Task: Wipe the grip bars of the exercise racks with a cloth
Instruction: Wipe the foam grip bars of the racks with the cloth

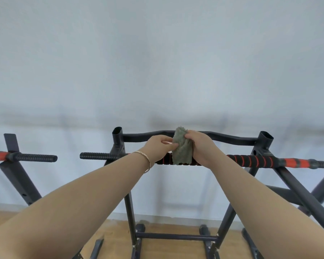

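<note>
Head view: left hand (158, 144), right hand (200, 146) clutch cloth (182, 148) at grip bar (251, 160); pale wall (157, 71), wood floor (116, 232).

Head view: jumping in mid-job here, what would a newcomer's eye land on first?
First the grey-green cloth, dead centre, gripped by the right hand and pinched at its edge by the left hand, right in front of the grip bar with its black foam and red rings. Next, the curved black bar just behind, and a second rack's ribbed grip at the far left.

no readable text, labels, brands or numbers anywhere
</note>
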{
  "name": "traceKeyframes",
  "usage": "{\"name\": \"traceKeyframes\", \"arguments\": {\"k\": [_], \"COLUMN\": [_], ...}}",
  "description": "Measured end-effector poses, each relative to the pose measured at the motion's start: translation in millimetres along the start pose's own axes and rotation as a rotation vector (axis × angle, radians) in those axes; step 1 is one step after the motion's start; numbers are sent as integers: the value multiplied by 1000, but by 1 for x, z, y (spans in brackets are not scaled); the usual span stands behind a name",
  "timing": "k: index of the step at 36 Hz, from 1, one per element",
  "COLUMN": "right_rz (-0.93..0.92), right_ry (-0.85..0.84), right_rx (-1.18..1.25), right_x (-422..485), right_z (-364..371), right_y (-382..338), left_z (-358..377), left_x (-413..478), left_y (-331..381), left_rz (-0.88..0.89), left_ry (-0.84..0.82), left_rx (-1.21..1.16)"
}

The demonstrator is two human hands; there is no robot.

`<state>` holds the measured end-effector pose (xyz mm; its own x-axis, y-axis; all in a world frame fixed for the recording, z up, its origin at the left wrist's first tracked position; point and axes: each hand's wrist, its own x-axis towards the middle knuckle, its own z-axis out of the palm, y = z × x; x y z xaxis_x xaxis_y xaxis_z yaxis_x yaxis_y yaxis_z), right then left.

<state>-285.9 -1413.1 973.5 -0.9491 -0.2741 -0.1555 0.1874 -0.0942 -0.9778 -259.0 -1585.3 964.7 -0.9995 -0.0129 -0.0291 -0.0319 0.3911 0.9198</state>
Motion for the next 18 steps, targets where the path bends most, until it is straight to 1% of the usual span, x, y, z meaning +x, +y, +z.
{"name": "traceKeyframes", "arguments": {"k": [3,6,10,15,18], "right_rz": [-47,-109,-170,-200,-231], "right_ry": [-65,-40,-10,43,50], "right_rx": [39,25,-8,-107,-118], "right_x": [-2,-2,-2,-4,-7], "right_z": [-12,-24,-35,-46,-50], "right_y": [-1,-2,-4,-7,-11], "left_z": [-1,-6,-10,-12,-14], "left_x": [1,0,-1,2,2], "left_y": [3,7,12,14,16], "left_rz": [-35,-14,-19,11,30], "left_ry": [-14,-33,-9,70,138], "left_rx": [-82,-97,-114,-178,-248]}}
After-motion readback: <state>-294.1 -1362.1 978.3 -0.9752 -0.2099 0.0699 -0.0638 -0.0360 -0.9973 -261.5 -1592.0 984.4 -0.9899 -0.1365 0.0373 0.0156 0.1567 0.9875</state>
